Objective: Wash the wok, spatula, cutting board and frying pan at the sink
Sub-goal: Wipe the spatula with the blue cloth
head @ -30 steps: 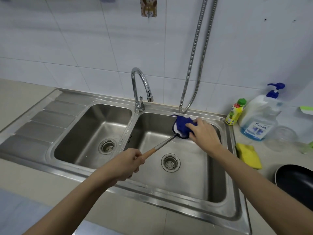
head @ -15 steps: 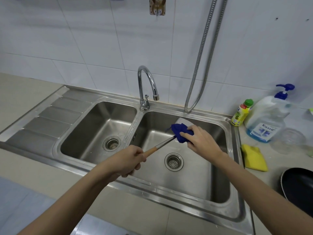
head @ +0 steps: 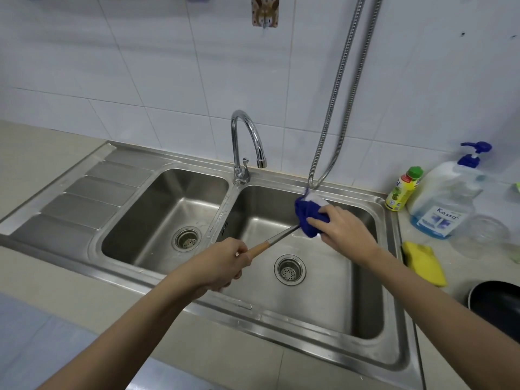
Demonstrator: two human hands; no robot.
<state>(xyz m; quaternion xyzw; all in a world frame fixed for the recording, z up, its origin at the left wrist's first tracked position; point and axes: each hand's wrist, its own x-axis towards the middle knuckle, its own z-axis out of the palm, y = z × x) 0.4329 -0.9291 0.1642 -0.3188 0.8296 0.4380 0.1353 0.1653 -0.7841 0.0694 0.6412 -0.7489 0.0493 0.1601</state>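
Over the right basin of the steel double sink [head: 391,358], my left hand [head: 222,263] grips the wooden handle of the spatula [head: 277,240]. Its metal shaft slants up to the right, and its head is almost wholly wrapped in a blue cloth [head: 308,218]. My right hand [head: 342,228] presses that cloth around the spatula head. A black frying pan [head: 495,305] lies on the counter at the right edge, partly cut off. No wok or cutting board shows.
The tap [head: 247,142] arches above the divider between the basins, with no water visible. A metal hose [head: 334,108] hangs from the wall. Right of the sink stand a small yellow bottle [head: 403,188], a soap pump bottle [head: 447,198], a clear glass jar [head: 486,235] and a yellow sponge [head: 425,263].
My right hand and the blue cloth slid along the spatula head, back toward the basin's rear wall. The left hand kept its grip on the handle. The camera tilted slightly.
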